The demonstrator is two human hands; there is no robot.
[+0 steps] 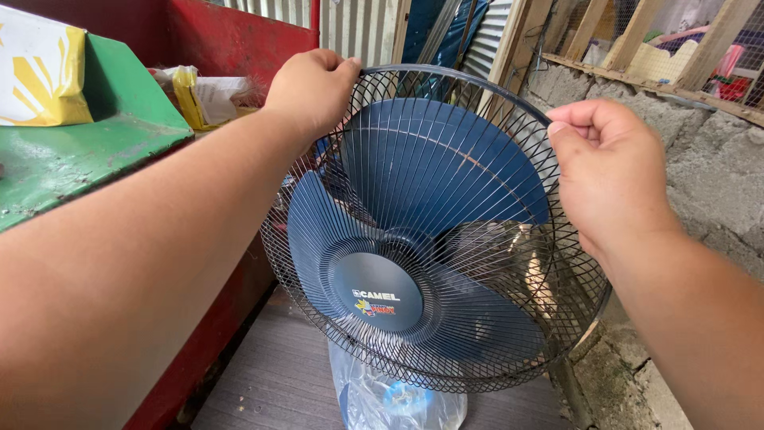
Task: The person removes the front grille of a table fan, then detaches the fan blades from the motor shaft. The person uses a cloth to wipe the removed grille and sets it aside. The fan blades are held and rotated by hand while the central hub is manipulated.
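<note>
An electric fan with dark blue blades behind a black wire guard stands tilted between two forearms. The left hand closes over the guard's upper rim; the right hand pinches the rim at its right edge. A clear plastic bag sits below the fan. To the left stand a green surface and a red panel; a rough block wall rises just beside the right hand.
</note>
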